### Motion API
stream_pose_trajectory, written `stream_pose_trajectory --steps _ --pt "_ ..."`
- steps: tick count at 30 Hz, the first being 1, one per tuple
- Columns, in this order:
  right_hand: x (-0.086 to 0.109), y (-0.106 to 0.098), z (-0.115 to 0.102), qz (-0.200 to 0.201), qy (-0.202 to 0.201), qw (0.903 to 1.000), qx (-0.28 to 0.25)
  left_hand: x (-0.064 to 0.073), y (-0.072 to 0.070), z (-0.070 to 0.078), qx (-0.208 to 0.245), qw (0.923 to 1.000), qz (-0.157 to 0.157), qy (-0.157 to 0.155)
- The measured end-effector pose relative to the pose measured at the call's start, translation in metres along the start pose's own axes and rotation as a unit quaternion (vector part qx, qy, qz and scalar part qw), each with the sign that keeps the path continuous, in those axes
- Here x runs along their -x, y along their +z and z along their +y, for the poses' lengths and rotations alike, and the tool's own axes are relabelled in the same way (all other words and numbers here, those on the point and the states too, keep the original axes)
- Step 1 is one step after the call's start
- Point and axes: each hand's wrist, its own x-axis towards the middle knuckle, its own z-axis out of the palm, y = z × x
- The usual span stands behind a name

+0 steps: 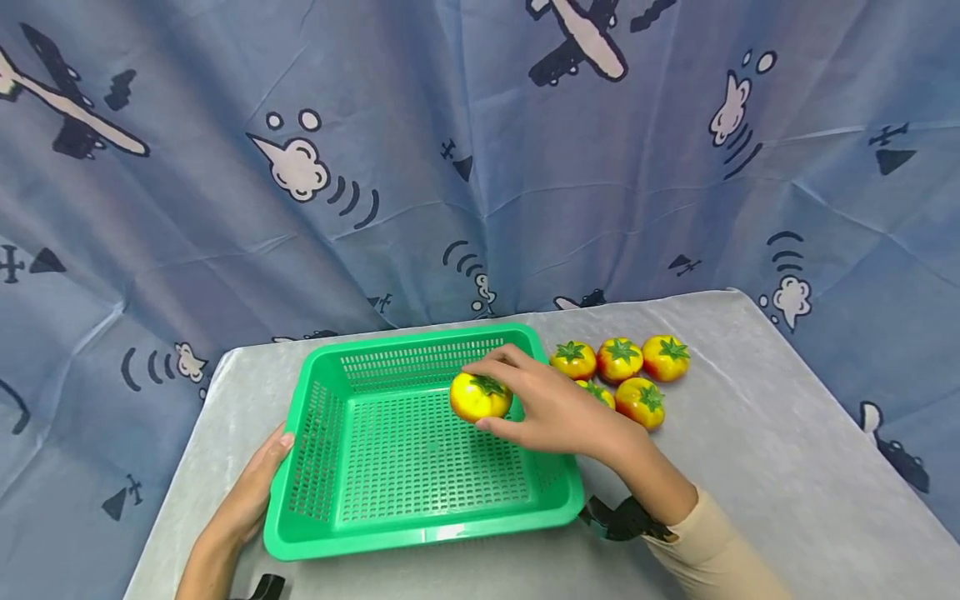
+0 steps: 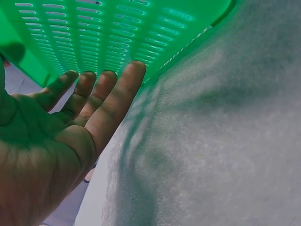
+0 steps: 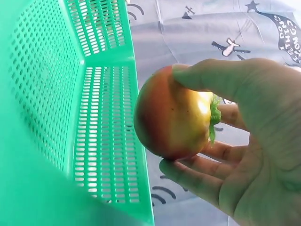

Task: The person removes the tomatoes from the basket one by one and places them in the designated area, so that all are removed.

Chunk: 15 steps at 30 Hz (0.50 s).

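A yellow-and-red tomato [image 1: 480, 398] with a green leafy top is held above the green basket [image 1: 423, 533] by my right hand [image 1: 551, 404]. In the right wrist view, the thumb grips one side of the tomato [image 3: 171, 113] and the fingertips the other, with the basket wall [image 3: 108, 132] close by. My left hand [image 1: 251, 487] is at the basket's left side, its thumb on the rim. The left wrist view shows the fingers [image 2: 115, 108] extended, their tips at the slotted outer wall [image 2: 94, 37]; whether every tip touches cannot be told.
Several more tomatoes [image 1: 619, 360] lie in a group right of the basket, one partly hidden by my right hand. Beneath everything is a table with a pale grey cover [image 1: 780, 467]. A blue patterned curtain [image 1: 420, 167] hangs behind the table's far edge.
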Motion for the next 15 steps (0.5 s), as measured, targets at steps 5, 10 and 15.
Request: stream_pose_trajectory --steps 5,10,15 --pt "0.012 -0.001 0.009 0.015 0.009 0.9999 -0.002 0.001 0.000 -0.001 0.007 1.0000 -0.004 0.000" --pt "0.025 -0.004 0.017 0.039 0.027 0.9989 -0.004 0.002 0.001 0.000 -0.006 1.0000 0.005 -0.005" --pt "0.038 -0.006 0.026 0.075 0.035 0.9965 -0.008 0.002 0.000 0.000 -0.011 0.9999 0.006 -0.005"
